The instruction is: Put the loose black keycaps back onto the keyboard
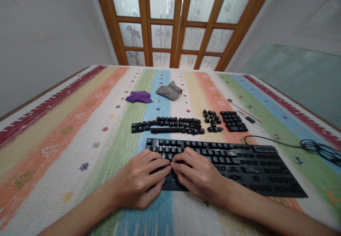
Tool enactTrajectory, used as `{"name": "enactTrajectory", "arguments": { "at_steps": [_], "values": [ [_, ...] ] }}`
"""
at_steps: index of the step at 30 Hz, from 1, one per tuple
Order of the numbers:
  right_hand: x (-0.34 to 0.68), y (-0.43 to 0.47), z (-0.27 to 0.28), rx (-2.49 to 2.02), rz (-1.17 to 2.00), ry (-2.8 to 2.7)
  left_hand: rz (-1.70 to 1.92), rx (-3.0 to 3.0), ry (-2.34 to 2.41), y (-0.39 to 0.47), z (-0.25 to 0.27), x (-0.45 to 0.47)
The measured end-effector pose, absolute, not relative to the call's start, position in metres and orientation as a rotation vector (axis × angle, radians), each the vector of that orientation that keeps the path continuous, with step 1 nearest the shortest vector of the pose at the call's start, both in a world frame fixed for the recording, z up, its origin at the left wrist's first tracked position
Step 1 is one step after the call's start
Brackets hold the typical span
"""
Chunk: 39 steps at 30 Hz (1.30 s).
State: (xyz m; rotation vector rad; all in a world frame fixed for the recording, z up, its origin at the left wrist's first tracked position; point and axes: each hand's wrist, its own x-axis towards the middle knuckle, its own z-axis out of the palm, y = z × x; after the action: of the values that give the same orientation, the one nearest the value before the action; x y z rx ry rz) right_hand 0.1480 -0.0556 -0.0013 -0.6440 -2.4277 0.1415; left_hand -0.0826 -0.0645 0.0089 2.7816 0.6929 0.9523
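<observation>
The long black plastic keyboard (234,163) lies on the stripe-clothed table (80,151), partly under your left hand (141,179) and right hand (199,172). Your fingers bunch closely, tips nearly meeting; whether they pinch anything, I can't tell. Slanted pressure could tilt a key. Snagging the thin black coiled cable (311,145) could drag the keyboard; overreaching could scatter the loose black plastic keycaps (165,130) beyond.

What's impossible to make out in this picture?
Head view throughout:
Whether left hand or right hand has a key in its grip: fingers cover it.
Part of the keyboard: hidden beneath both hands.
Markings on most loose keys: too small.
Part of the cable: cut off by right edge.
</observation>
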Motion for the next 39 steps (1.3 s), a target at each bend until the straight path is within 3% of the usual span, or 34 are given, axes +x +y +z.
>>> {"name": "enactTrajectory", "arguments": {
  "at_steps": [12,21,29,39],
  "values": [
    [0.150,-0.056,0.016,-0.786,0.359,-2.466,0.926,2.783,0.730,-0.062,0.005,-0.084],
    [0.149,-0.058,0.019,-0.795,0.318,-2.521,0.965,2.751,0.765,-0.058,0.004,-0.083],
    [0.130,0.021,0.037,-0.932,0.317,-2.375,1.100,2.778,0.812,-0.058,0.004,-0.084],
    [0.087,0.097,0.023,-1.161,0.251,-2.476,1.115,2.749,0.946,-0.049,0.002,-0.094]
  ]
}}
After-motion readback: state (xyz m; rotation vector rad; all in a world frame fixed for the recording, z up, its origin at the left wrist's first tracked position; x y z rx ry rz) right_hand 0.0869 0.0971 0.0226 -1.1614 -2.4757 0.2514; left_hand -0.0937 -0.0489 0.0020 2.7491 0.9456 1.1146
